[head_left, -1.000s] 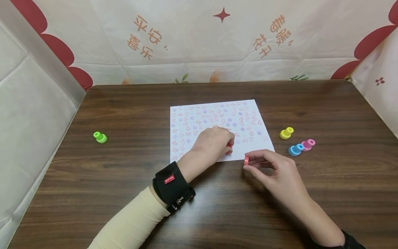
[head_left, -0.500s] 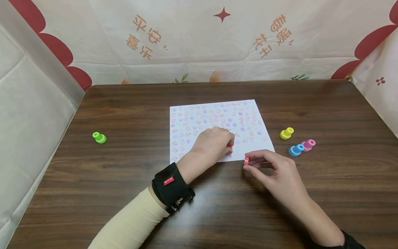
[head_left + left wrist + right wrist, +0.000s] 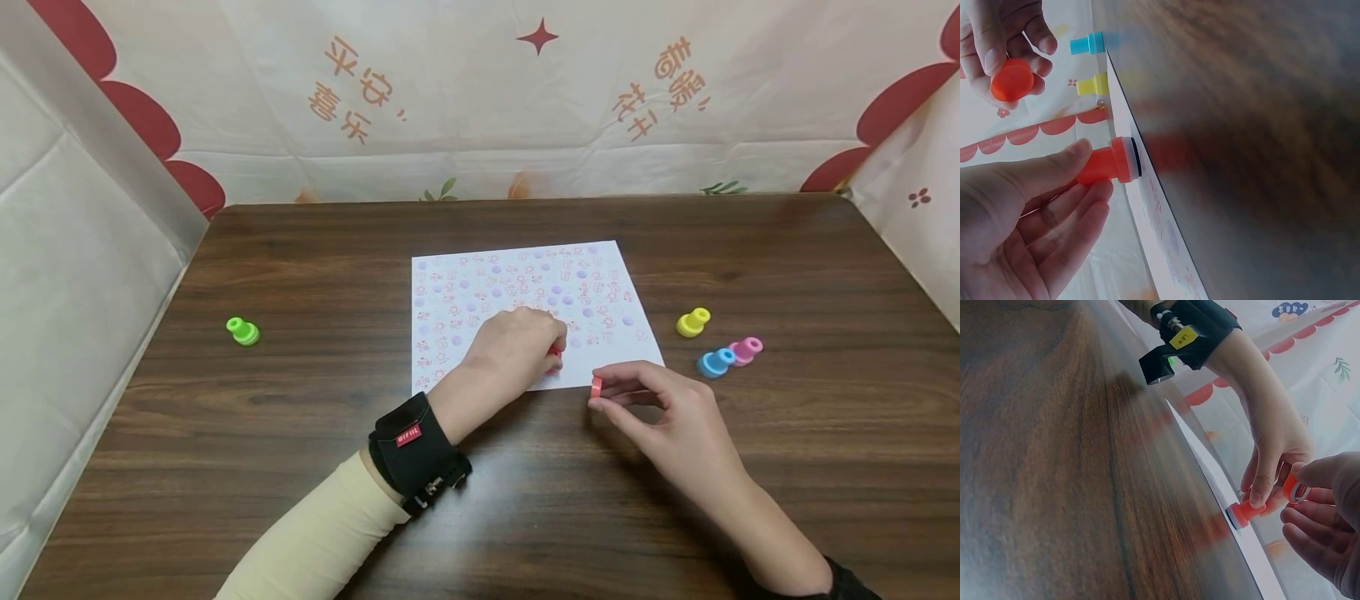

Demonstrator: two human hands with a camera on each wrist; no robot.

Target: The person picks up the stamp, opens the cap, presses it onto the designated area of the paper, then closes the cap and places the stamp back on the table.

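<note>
My left hand (image 3: 510,343) grips a red stamp (image 3: 1102,164) by its handle, over the near part of a white sheet of paper (image 3: 592,360) printed with small red and purple marks. In the left wrist view the stamp's dark face sits at the paper, apparently touching it. From above, that hand covers most of the stamp. Just right of it, at the sheet's near right corner, my right hand (image 3: 678,417) pinches a round red cap (image 3: 1296,489) between thumb and fingers. The cap's hollow side shows in the right wrist view.
A yellow stamp (image 3: 692,323) stands right of the paper, with a blue stamp (image 3: 716,362) and a pink stamp (image 3: 746,351) close together nearer me. Far left is a green stamp (image 3: 243,332). All are on a brown wooden table (image 3: 315,275), with printed cloth (image 3: 465,100) behind.
</note>
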